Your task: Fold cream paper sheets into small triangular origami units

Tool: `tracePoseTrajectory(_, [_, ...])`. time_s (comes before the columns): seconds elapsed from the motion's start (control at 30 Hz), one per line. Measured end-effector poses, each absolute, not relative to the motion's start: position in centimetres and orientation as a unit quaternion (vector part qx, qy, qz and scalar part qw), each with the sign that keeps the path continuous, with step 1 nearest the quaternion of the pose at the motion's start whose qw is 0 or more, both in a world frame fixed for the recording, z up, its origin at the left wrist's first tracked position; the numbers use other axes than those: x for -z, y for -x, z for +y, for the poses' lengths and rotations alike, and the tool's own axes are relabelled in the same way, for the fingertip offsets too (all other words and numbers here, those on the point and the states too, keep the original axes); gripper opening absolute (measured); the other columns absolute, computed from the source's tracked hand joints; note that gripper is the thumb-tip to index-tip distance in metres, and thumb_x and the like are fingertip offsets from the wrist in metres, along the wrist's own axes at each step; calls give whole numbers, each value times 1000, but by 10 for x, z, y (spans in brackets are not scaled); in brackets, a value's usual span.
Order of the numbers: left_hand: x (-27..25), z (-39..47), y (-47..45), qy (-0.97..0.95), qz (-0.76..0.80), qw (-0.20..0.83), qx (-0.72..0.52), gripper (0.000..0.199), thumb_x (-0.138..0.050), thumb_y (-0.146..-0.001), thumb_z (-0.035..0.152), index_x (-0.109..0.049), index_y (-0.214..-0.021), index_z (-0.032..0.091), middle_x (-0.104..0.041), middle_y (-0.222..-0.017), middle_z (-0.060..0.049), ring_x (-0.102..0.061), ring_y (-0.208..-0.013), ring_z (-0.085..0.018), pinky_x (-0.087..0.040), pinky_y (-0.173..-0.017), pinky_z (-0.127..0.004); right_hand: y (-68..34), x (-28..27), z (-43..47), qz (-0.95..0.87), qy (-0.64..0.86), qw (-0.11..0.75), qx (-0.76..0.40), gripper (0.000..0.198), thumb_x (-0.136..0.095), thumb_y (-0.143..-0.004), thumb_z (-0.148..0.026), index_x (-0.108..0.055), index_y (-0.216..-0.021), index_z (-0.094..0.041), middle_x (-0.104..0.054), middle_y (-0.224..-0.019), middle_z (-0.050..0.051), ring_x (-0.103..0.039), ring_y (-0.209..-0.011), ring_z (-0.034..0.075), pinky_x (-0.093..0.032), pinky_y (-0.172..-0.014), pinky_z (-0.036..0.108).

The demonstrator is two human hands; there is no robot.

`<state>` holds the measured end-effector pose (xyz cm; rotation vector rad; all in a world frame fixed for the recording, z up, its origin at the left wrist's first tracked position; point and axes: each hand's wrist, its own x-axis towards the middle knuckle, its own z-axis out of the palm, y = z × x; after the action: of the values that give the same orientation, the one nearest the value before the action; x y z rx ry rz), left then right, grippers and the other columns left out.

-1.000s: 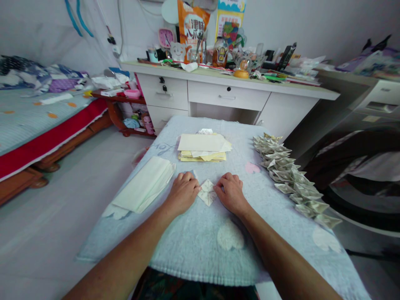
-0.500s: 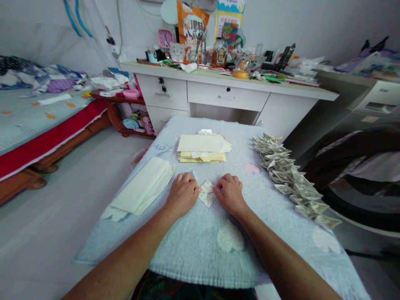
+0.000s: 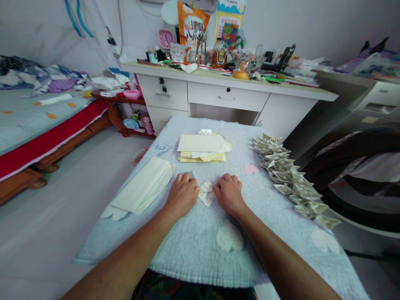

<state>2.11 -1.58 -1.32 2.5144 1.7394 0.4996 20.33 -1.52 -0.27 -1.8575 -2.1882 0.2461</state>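
A small folded paper square [image 3: 207, 194], turned like a diamond, lies on the blue cloth-covered table [image 3: 200, 250]. Thumb and fingers of my left hand [image 3: 183, 192] pinch its left corner. At the opposite corner, my right hand [image 3: 229, 192] grips the paper in the same way, fingers curled. To the left rests a pale stack of paper sheets [image 3: 143, 186]. Beyond my hands sits a second pile of cream and yellow paper [image 3: 201, 144]. Along the right side runs a long row of pointed folded paper pieces [image 3: 290, 179], nested together.
Behind the table stands a white desk [image 3: 165, 89] crowded with jars, a pink clock [image 3: 166, 39] and an orange bag [image 3: 193, 31]. A bed [image 3: 46, 125] is at the left. On the right is a front-loading washing machine [image 3: 375, 104].
Both hands stay at the paper's two side corners, with only a very slight shift of the fingers. The paper and the piles keep their places.
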Motion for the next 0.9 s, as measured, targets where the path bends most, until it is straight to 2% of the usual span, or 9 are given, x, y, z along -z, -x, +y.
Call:
tracePoseTrajectory(0.13, [13, -13, -18, -800, 563, 46, -202, 8, -54, -85, 19, -61, -88, 17, -55, -91, -7, -46, -91, -24, -40, -84, -38, -202, 4, -15, -753, 641, 131, -78, 20, -53, -88, -33, -64, -79, -19, -56, -100, 10, -43, -96, 25, -29, -80, 36])
tracePoseTrajectory(0.27, [10, -10, -17, -822, 494, 86, -269, 25, -51, -87, 14, -65, -106, 22, -56, -101, -6, -45, -96, -22, -40, -88, -37, -203, 4, -15, -755, 638, 130, -76, 19, -54, -87, -34, -64, -79, -19, -55, -98, 9, -43, -96, 25, -29, -80, 36])
tracePoseTrajectory(0.5, [14, -4, -25, -849, 442, 139, -254, 25, -53, -89, 18, -73, -101, 27, -58, -86, -5, -45, -89, -21, -41, -80, -34, -203, 5, -15, -755, 638, 134, -68, 19, -54, -87, -34, -63, -79, -20, -55, -96, 8, -44, -95, 24, -30, -79, 35])
tracePoseTrajectory(0.63, [17, -2, -24, -842, 452, 148, -252, 24, -55, -88, 19, -73, -102, 27, -58, -86, -5, -47, -87, -19, -40, -81, -33, -203, 4, -16, -748, 647, 134, -66, 18, -56, -86, -37, -62, -82, -20, -54, -96, 7, -44, -95, 24, -30, -79, 35])
tracePoseTrajectory(0.9, [16, -2, -23, -838, 467, 153, -238, 22, -63, -84, 30, -72, -104, 29, -58, -90, -3, -48, -91, -20, -39, -83, -34, -197, 3, -19, -744, 655, 126, -31, 34, -56, -84, -52, -57, -93, -19, -53, -100, 9, -44, -96, 26, -31, -79, 36])
